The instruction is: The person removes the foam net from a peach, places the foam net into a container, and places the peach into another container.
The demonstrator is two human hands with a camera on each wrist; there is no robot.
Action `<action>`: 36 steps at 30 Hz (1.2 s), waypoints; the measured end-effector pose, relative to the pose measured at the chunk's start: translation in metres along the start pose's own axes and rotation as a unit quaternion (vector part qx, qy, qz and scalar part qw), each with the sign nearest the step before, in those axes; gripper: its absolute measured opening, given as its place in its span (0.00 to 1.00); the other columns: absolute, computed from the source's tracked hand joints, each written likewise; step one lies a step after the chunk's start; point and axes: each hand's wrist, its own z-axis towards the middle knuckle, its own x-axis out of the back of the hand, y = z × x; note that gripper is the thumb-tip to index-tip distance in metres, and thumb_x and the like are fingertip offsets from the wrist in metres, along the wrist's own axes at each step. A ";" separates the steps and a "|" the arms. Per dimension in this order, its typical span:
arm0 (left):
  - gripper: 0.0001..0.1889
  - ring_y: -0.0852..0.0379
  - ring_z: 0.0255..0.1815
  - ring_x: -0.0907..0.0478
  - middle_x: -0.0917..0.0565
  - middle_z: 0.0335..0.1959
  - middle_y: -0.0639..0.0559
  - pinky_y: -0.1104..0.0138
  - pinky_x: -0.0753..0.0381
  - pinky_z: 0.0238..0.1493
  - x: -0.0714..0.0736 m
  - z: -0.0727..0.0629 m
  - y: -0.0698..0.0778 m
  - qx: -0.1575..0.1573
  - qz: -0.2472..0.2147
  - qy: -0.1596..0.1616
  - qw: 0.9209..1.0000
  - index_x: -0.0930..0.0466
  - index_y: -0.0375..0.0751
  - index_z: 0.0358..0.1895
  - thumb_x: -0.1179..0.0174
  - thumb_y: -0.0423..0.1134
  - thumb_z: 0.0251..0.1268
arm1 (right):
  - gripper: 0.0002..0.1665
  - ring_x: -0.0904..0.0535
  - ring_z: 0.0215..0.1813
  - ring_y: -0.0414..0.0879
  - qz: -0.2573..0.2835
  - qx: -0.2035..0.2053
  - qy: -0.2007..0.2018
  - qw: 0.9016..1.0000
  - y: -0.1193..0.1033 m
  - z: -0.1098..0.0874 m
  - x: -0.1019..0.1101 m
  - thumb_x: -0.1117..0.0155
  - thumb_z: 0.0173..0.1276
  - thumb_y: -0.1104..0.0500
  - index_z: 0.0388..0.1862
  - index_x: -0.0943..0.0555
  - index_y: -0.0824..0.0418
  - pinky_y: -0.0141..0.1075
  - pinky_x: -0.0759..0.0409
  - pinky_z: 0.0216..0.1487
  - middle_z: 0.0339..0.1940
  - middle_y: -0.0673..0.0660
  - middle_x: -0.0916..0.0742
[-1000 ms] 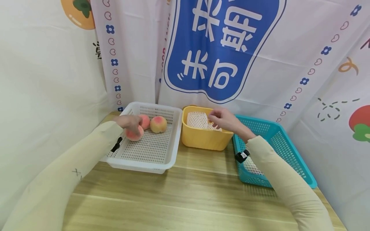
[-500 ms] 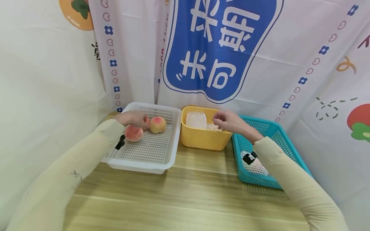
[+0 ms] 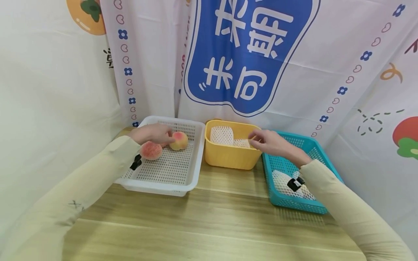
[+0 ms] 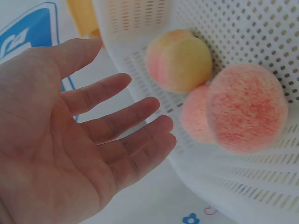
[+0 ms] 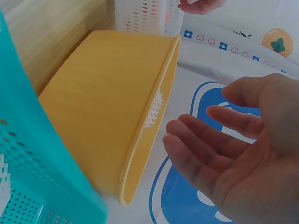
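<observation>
Peaches: three lie together in the white basket (image 3: 163, 170) on my left; the red peach (image 4: 247, 108) is round and fuzzy, flecked pink-red over a paler ground.
Two-tone peach: yellow-green on one side and pink on the other, with a crease down it; this yellow-pink peach (image 4: 180, 60) lies close to the other two.
Third peach: the pink peach (image 4: 196, 114) is smaller in my left wrist view and partly covered by the red one; from above my own hand hides it.
Left fingers: my left fingers (image 4: 126, 116) are extended and slightly bent, with gaps between them and the thumb well away; they hold nothing, poised over the white basket and apart from the fruit in the wrist view.
Right fingers: my right fingers (image 5: 210, 135) are loosely bent, the thumb apart from them, grasping nothing; they hang by the right end of the yellow bin (image 3: 228, 156), clear of its rim.
Yellow bin: between the two baskets, with white foam nets (image 3: 222, 135) inside.
Teal basket: to my right, the teal basket (image 3: 294, 204) holds netted pieces (image 3: 283, 180), partly covered by my sleeve and black strap.
Tabletop: pale wood grain, the tabletop (image 3: 196, 224) carries all three containers.
</observation>
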 end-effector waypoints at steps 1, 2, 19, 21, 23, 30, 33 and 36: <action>0.20 0.51 0.44 0.23 0.19 0.38 0.47 0.58 0.24 0.48 0.000 -0.001 0.002 -0.005 0.002 0.006 1.000 0.23 0.39 0.52 0.49 0.53 0.73 | 0.20 0.18 0.52 0.52 -0.003 -0.001 0.000 1.000 0.001 -0.002 0.000 0.46 0.75 0.49 0.60 0.24 0.57 0.48 0.17 0.51 0.53 0.60 0.14; 0.20 0.51 0.44 0.23 0.18 0.39 0.47 0.58 0.24 0.48 0.000 -0.003 0.005 -0.010 0.004 0.011 1.000 0.23 0.39 0.53 0.49 0.53 0.73 | 0.21 0.17 0.52 0.52 -0.006 0.000 0.000 1.000 0.002 -0.004 0.000 0.46 0.74 0.49 0.61 0.24 0.57 0.48 0.18 0.51 0.53 0.60 0.14; 0.22 0.55 0.44 0.21 0.16 0.47 0.52 0.59 0.22 0.47 -0.012 -0.031 0.053 -0.073 0.026 0.042 0.996 0.24 0.46 0.58 0.48 0.55 0.70 | 0.32 0.19 0.56 0.53 -0.022 -0.030 -0.003 0.999 0.023 -0.038 -0.001 0.48 0.75 0.42 0.71 0.33 0.56 0.50 0.19 0.53 0.56 0.60 0.16; 0.22 0.57 0.43 0.21 0.16 0.48 0.54 0.59 0.22 0.46 -0.015 -0.034 0.056 -0.067 0.038 0.049 0.996 0.24 0.48 0.58 0.49 0.56 0.70 | 0.34 0.20 0.57 0.54 -0.024 -0.032 -0.005 0.999 0.026 -0.041 -0.001 0.49 0.75 0.39 0.72 0.35 0.56 0.50 0.18 0.52 0.58 0.60 0.17; 0.23 0.57 0.46 0.20 0.16 0.50 0.53 0.58 0.21 0.48 -0.017 -0.037 0.058 -0.070 0.031 0.052 0.996 0.24 0.47 0.59 0.48 0.57 0.70 | 0.35 0.21 0.57 0.55 -0.022 -0.031 -0.004 0.999 0.028 -0.044 -0.001 0.49 0.75 0.39 0.72 0.36 0.56 0.50 0.18 0.51 0.59 0.61 0.18; 0.26 0.49 0.60 0.22 0.21 0.60 0.45 0.51 0.22 0.59 -0.024 -0.055 0.071 -0.097 -0.019 0.054 0.994 0.29 0.41 0.64 0.47 0.54 0.71 | 0.39 0.22 0.61 0.61 -0.020 -0.029 -0.002 0.999 0.038 -0.052 -0.003 0.49 0.75 0.41 0.77 0.44 0.56 0.54 0.20 0.54 0.65 0.67 0.23; 0.26 0.50 0.58 0.21 0.20 0.59 0.46 0.51 0.22 0.59 -0.027 -0.061 0.077 -0.110 -0.019 0.061 0.992 0.28 0.41 0.64 0.47 0.53 0.72 | 0.43 0.25 0.65 0.65 -0.020 -0.032 -0.002 0.999 0.043 -0.054 -0.005 0.49 0.74 0.38 0.79 0.48 0.56 0.57 0.21 0.56 0.69 0.68 0.26; 0.23 0.53 0.48 0.19 0.17 0.50 0.49 0.55 0.18 0.51 -0.033 -0.064 0.081 -0.120 -0.015 0.065 0.991 0.26 0.43 0.61 0.47 0.53 0.72 | 0.44 0.27 0.66 0.67 -0.025 -0.032 -0.006 0.999 0.046 -0.056 -0.007 0.49 0.75 0.39 0.80 0.50 0.58 0.59 0.22 0.57 0.72 0.69 0.30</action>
